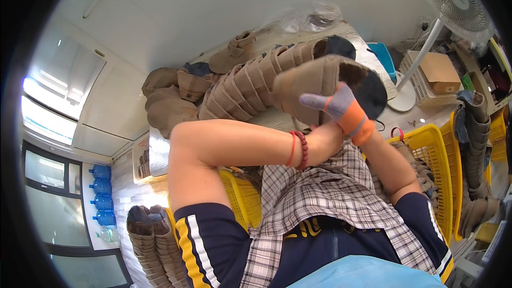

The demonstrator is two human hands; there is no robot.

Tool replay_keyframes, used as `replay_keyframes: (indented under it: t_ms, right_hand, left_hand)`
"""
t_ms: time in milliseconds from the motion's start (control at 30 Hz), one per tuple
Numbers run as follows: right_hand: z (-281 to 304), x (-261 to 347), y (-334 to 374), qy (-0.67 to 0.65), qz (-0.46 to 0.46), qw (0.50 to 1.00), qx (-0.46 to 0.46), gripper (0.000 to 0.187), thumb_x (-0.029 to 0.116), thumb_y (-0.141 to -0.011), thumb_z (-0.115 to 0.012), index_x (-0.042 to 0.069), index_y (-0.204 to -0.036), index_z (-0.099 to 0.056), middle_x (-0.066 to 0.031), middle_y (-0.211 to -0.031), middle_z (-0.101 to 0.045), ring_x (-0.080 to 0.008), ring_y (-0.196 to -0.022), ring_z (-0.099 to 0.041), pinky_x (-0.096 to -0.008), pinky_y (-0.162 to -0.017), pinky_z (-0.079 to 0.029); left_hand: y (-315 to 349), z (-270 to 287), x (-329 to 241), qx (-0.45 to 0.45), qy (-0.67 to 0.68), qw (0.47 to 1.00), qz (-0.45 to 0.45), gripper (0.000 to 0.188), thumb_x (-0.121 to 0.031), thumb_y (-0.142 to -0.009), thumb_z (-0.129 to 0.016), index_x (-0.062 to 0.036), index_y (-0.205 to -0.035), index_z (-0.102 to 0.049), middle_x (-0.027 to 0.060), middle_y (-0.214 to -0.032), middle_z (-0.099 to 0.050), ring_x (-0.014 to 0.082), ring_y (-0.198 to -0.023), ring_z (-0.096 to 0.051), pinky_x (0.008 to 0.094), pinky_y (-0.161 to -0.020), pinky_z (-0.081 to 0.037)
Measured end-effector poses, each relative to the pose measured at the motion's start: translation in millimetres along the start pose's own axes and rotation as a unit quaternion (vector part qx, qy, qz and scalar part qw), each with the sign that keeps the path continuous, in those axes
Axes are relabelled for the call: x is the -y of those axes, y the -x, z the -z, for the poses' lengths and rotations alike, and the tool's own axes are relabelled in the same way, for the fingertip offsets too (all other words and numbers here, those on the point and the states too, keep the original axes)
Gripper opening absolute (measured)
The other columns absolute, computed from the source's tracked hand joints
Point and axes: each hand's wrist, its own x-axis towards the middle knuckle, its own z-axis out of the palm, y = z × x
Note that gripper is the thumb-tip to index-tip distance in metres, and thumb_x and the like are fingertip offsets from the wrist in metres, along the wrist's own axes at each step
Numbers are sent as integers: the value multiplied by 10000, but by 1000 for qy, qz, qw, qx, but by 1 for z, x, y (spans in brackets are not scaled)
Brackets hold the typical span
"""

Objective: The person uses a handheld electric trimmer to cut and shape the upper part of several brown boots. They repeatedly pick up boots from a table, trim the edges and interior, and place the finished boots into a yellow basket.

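Observation:
A brown cap (306, 88) with a dark brim is held up over the table's near edge, its opening toward the right. My right hand (346, 108), in a grey and orange glove, grips the cap's rim, thumb across the outside; its other fingers are mostly hidden. Bare, with a red cord and dark beads at the wrist, my left hand (329, 140) crosses beneath it near the cap's lower edge. Most of its fingers are hidden behind the right wrist. Just behind lies a long row of nested brown caps (240, 88).
Loose caps (170, 109) lie at the table's left. Yellow baskets (440, 154) flank me, beside cap stacks (472, 144) at right and more stacks (152, 240) at lower left. A white fan (453, 0) stands far right by a cardboard box (437, 72). Blue water jugs (101, 194) line the left.

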Motion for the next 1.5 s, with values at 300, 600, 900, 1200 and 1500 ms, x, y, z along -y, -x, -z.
replay_keyframes:
  t_ms: [300,600,900,1200,1500]
  right_hand:
    - [84,-33,37,23,72,965,-249,272,97,-741,-760,-34,-965,-680,-82,-885,-700,-128,-745,-649,-276,-646,-523]
    - [103,-85,-102,398,29,902,-164,485,311,-666,-734,-24,-1002,-636,-231,-894,-663,-378,-815,-643,-405,-749,-522]
    - [102,-73,-116,-40,-75,996,41,343,24,-707,-733,-31,-1032,-638,-79,-916,-678,-163,-790,-660,-308,-740,-557]
    - [99,-150,-148,-118,-56,991,23,340,39,-821,-647,-78,-1131,-568,-160,-1043,-651,-233,-951,-657,-329,-880,-534]
    - [92,-110,-131,-29,-29,998,-42,309,90,-869,-613,-59,-1140,-604,-112,-1073,-656,-196,-994,-636,-285,-901,-495]
  left_hand:
    - [5,-20,30,-488,50,871,27,187,-182,-759,-586,-85,-917,-614,72,-1009,-572,243,-993,-546,421,-993,-399]
    - [70,-261,132,-155,528,602,579,697,-652,-845,-469,-140,-1313,-533,142,-1344,-510,297,-1295,-414,402,-1081,-287]
    - [58,-275,109,-118,691,542,463,615,-660,-835,-437,-223,-1229,-617,48,-1249,-606,271,-1176,-536,369,-977,-403]
    - [69,-268,92,-176,619,566,516,635,-612,-829,-514,-129,-1232,-599,119,-1241,-595,306,-1151,-540,378,-978,-402]
    - [146,-228,-144,-487,200,-113,843,281,-162,-843,-666,21,-987,-509,84,-914,-547,164,-828,-516,323,-770,-451]
